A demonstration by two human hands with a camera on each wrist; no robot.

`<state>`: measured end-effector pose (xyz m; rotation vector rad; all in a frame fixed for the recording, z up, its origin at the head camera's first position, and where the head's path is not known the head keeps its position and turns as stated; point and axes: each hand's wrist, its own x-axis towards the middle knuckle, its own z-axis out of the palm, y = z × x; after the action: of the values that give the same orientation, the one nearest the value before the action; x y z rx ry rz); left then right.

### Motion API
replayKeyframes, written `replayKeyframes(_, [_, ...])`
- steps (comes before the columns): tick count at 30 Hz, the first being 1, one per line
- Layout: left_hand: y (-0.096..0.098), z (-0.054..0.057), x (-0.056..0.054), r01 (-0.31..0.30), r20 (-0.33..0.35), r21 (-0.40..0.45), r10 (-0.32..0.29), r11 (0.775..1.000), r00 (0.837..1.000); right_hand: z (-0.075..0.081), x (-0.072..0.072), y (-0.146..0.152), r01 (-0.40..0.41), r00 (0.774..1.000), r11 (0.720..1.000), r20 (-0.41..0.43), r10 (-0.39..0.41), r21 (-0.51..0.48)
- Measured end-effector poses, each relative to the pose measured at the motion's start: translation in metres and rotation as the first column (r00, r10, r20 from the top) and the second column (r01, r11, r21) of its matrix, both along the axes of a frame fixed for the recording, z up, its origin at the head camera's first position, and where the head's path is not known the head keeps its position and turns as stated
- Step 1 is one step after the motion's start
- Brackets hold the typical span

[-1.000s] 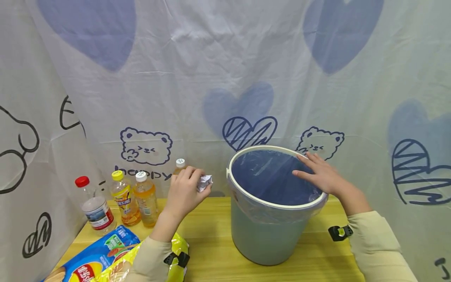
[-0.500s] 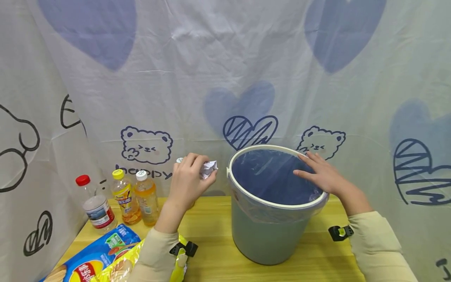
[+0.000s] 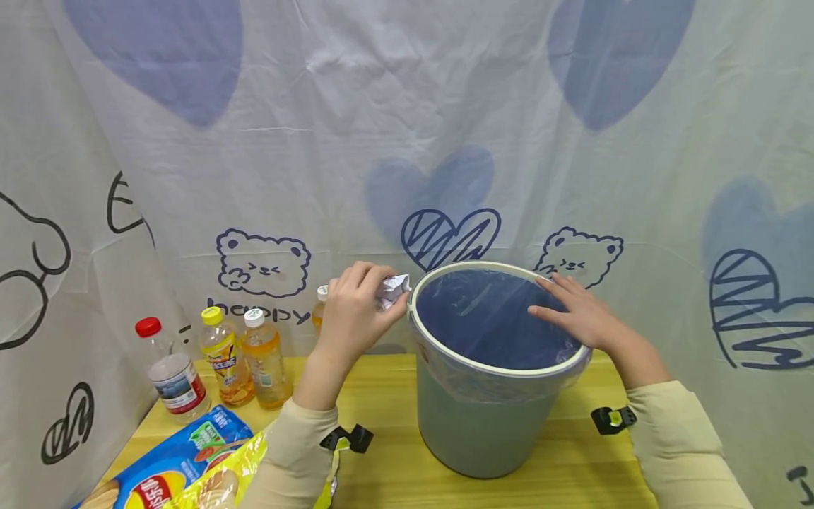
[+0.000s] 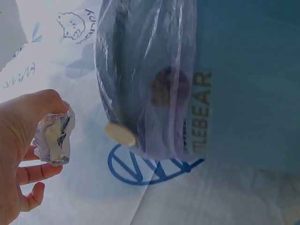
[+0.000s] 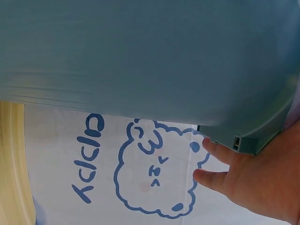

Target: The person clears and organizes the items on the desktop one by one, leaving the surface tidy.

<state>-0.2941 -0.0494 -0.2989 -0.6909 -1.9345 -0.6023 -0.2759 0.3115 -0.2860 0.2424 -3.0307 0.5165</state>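
Observation:
A crumpled ball of white paper [image 3: 393, 290] is pinched between the thumb and fingers of my left hand [image 3: 361, 304], level with the left rim of a trash can. In the left wrist view the paper ball [image 4: 55, 137] shows its creases beside the bagged rim. The grey-green trash can [image 3: 483, 431] stands upright, its white rim lined with a clear plastic bag [image 3: 458, 385]. My right hand [image 3: 581, 311] rests on the rim's right side, fingers spread out over the opening. The right wrist view shows fingers of the right hand [image 5: 253, 173] against the can's outer side.
At the left stand bottles: one with a red cap [image 3: 174, 375], one with a yellow cap [image 3: 225, 360], one with a white cap [image 3: 266, 364]. Another bottle [image 3: 319, 311] is partly behind my left hand. Blue [image 3: 172, 459] and yellow [image 3: 222, 477] snack bags lie in front on the wooden table [image 3: 375, 424].
My left hand has moved up and to the right with the paper ball, from near the bottles to the can's left rim. The right hand stays on the rim.

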Motion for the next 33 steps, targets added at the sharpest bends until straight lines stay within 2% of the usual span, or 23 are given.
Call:
replayKeyframes(7, [0.013, 0.002, -0.001, 0.034, -0.038, 0.002, -0.034, 0.999, 0.999, -0.001, -0.001, 0.0, 0.001, 1.0, 1.0, 0.001, -0.001, -0.004])
replayKeyframes(17, [0.036, 0.005, -0.001, 0.089, -0.026, 0.002, -0.089, 0.996, 0.996, -0.003, 0.0, -0.001, 0.006, 1.0, 1.0, 0.005, -0.006, -0.028])
replayKeyframes(29, [0.059, 0.006, -0.008, 0.113, -0.036, -0.038, -0.115, 0.993, 0.993, 0.0, 0.0, 0.0, 0.001, 1.0, 0.999, 0.0, -0.001, -0.041])
replayKeyframes(33, [0.066, 0.006, -0.011, 0.118, -0.01, -0.06, -0.118, 0.991, 0.993, 0.0, 0.0, 0.0, 0.0, 1.0, 0.999, 0.003, 0.0, -0.042])
